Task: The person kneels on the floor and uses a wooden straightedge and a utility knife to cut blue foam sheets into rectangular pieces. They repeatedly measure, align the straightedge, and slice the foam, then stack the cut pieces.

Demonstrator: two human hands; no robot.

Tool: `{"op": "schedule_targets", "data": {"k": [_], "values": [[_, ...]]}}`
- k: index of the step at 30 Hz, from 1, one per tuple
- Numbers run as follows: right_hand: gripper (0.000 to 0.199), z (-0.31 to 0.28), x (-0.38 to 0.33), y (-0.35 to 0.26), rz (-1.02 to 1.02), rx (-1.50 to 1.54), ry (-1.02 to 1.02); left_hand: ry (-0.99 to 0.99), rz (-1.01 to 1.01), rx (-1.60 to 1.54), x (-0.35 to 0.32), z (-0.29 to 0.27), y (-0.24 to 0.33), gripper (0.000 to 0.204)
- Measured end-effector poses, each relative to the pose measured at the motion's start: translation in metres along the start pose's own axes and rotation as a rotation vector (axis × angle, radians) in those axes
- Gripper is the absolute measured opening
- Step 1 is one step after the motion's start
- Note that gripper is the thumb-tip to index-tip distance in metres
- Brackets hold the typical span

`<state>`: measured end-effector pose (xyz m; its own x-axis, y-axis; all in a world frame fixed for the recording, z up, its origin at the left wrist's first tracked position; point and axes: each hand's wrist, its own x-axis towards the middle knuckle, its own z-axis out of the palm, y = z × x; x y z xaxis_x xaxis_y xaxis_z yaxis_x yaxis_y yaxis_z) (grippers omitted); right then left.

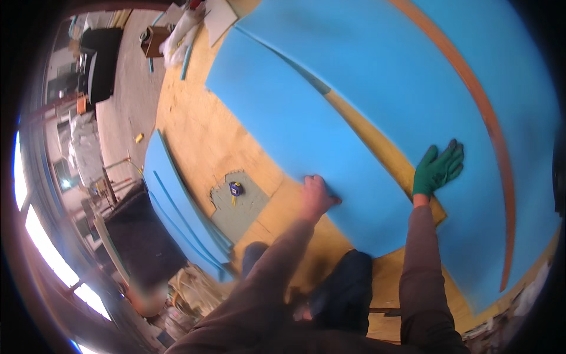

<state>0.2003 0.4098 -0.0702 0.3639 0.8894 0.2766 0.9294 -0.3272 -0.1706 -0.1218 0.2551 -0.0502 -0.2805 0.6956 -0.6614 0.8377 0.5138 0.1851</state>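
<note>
A blue foam sheet strip (283, 112) lies on the plywood table in front of me. My left hand (314, 197), bare, is closed on its near left edge, thumb on top. My right hand (438, 169) wears a green glove and rests with fingers spread on a larger blue foam sheet (377, 76), beside that sheet's left edge. Between the two sheets a long wedge-shaped gap (377, 144) shows bare wood; it narrows toward the far end. A long brown strip (471, 88) lies across the larger sheet, right of my gloved hand.
Left of my left hand, a blue tape measure (236, 189) sits on a grey patch (239, 215) of the plywood table (200, 124). Narrow blue foam offcuts (180, 206) lie at the table's left edge. Farther off are a cardboard box (154, 41) and crumpled clear plastic (180, 38).
</note>
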Motion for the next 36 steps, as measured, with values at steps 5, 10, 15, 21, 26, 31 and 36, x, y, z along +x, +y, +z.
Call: {"op": "schedule_targets", "data": {"k": [5,10,15,21,26,31,36], "values": [[0.058,0.008,-0.002,0.001,-0.04,-0.157,-0.062,0.138,0.007,-0.092,-0.012,-0.013,0.013,0.058],[0.06,0.011,-0.004,-0.002,-0.037,-0.242,-0.085,0.087,0.054,-0.274,-0.02,0.001,-0.003,0.043],[0.059,0.012,-0.005,-0.002,-0.093,-0.203,0.004,0.01,0.002,-0.302,-0.056,0.016,-0.047,0.032],[0.059,0.027,-0.004,0.015,-0.192,-0.222,0.151,-0.014,-0.043,-0.377,-0.056,0.014,-0.06,0.016],[0.056,0.046,-0.002,0.05,-0.221,-0.201,0.151,0.063,0.04,-0.372,-0.049,0.024,-0.057,0.028],[0.065,0.039,0.013,0.044,-0.129,-0.405,0.001,0.23,0.196,-0.312,-0.046,0.05,-0.071,0.029],[0.057,-0.043,-0.085,-0.034,-0.223,-0.007,-0.667,-0.012,0.217,-0.315,-0.035,0.026,-0.066,0.03]]}}
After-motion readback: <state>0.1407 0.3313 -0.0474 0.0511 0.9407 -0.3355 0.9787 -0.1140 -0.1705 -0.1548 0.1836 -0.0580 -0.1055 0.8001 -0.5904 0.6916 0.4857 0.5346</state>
